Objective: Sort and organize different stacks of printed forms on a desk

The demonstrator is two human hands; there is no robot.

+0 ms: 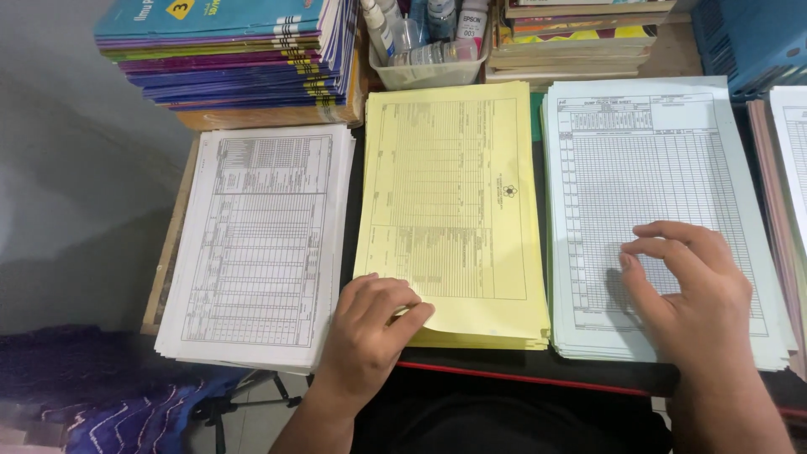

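Three stacks of printed forms lie side by side on a table: a white stack (pixel 256 235) at left, a yellow stack (pixel 454 193) in the middle, a pale blue-white stack (pixel 647 168) at right. My left hand (pixel 370 332) rests on the yellow stack's near left corner, thumb and fingers pinching the top sheet's edge. On the lower part of the pale stack lies my right hand (pixel 693 290), fingers curled and fingertips touching the top sheet, nothing lifted.
Behind the stacks stand a pile of colourful books (pixel 235 59), a clear tub of ink bottles (pixel 424 50) and another book pile (pixel 580 38). More paper (pixel 790 143) lies at far right. The table's front edge (pixel 521 378) is dark with a red line.
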